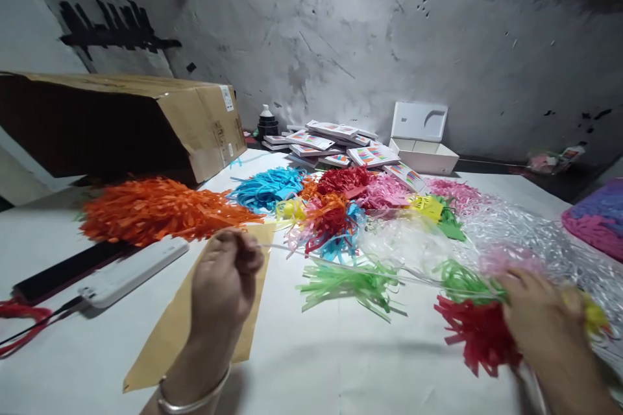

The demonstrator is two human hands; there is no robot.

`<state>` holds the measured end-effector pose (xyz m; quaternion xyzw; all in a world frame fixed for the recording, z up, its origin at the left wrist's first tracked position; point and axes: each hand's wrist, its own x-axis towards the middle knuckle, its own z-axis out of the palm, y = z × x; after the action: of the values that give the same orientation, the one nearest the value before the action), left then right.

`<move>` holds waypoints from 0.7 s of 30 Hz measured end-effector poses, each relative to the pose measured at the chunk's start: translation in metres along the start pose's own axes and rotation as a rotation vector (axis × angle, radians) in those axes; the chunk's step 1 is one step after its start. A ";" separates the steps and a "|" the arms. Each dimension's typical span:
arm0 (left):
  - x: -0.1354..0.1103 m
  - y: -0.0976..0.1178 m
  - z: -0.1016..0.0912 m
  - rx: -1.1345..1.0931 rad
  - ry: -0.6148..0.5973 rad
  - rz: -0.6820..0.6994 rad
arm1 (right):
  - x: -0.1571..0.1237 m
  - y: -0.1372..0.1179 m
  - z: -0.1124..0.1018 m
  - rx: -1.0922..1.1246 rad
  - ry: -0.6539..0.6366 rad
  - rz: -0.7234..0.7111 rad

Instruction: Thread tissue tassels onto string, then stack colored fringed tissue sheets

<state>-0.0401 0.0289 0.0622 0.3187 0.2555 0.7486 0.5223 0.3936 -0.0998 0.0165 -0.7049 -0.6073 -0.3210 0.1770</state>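
Observation:
A thin white string point(285, 247) runs taut from my left hand point(224, 279), whose closed fingers pinch its end. The string passes over a light green paper tassel point(354, 286) lying on the white tabletop. Farther right, a second green tassel point(464, 282) and a red tassel point(479, 331) gather at my right hand point(545, 324). That hand is slightly blurred, its fingers curled over the string where the tassels bunch. Yellow strips point(594, 314) show past its far side. Its fingertips are partly hidden.
Orange shredded strips point(156, 211) lie left, before an open cardboard box point(204, 130). Blue strips point(270, 187), silvery strands point(525, 227) and stacked small boxes point(331, 139) fill the back. A white power strip point(134, 272) and brown paper point(170, 337) lie near my left arm.

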 end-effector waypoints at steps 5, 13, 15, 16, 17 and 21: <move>-0.053 -0.037 0.019 0.371 -0.443 -0.079 | 0.021 -0.158 -0.040 0.975 -0.150 -0.216; -0.054 -0.046 0.023 0.589 -0.777 -0.170 | 0.042 -0.208 -0.028 1.756 -0.507 0.033; -0.045 -0.048 0.026 0.644 -0.820 -0.162 | 0.041 -0.200 -0.019 1.888 -0.589 0.053; -0.038 -0.051 0.028 0.689 -0.812 -0.137 | 0.041 -0.196 -0.015 1.954 -0.618 0.073; -0.030 -0.054 0.031 0.751 -0.778 -0.097 | 0.042 -0.190 -0.010 2.011 -0.629 0.107; 0.004 -0.078 0.044 1.156 -0.744 0.157 | 0.050 -0.153 0.009 2.145 -0.480 0.357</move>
<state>0.0398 0.0604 0.0362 0.7991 0.3935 0.3687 0.2660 0.2503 -0.0259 0.0220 -0.3080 -0.4783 0.5448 0.6161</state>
